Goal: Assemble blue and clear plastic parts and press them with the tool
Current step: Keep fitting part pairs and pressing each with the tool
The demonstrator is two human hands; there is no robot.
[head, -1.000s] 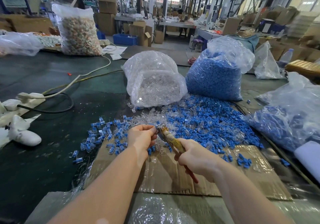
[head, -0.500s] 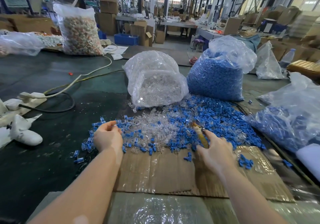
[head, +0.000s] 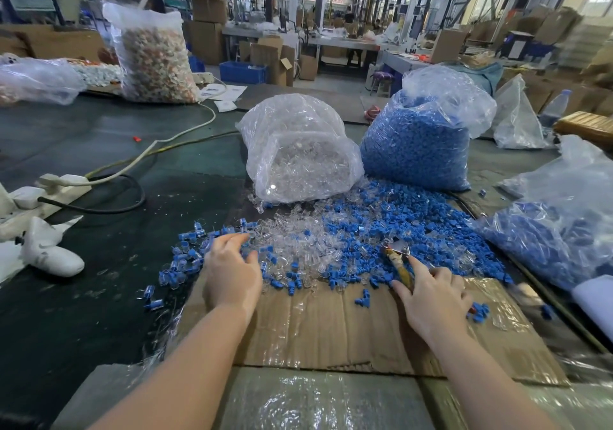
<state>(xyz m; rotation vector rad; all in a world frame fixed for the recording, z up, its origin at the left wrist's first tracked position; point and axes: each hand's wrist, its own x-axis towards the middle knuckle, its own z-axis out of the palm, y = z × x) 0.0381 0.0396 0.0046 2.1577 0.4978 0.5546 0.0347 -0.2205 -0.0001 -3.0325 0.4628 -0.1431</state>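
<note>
A loose heap of clear plastic parts (head: pixel 298 243) lies in front of me, merging on the right into a wide spread of blue parts (head: pixel 424 223). Joined blue-and-clear pieces (head: pixel 182 257) are scattered to the left. My left hand (head: pixel 232 273) hovers palm down at the left edge of the clear heap, its fingers stretched and holding nothing. My right hand (head: pixel 431 300) rests on the cardboard (head: pixel 331 330) and grips the pliers (head: pixel 396 257), whose metal jaws point into the blue parts. The handles are hidden under my palm.
Behind the heaps stand a bag of clear parts (head: pixel 298 150) and a bag of blue parts (head: pixel 418 144). Another bag with blue pieces (head: pixel 547 230) lies right. A power strip with cables (head: pixel 53 187) and a white object (head: pixel 49 253) sit left.
My hands separated from the pliers' jaws. The left hand went to the left pile, then shifted right to the clear heap. The right hand carried the pliers right, down to the blue parts.
</note>
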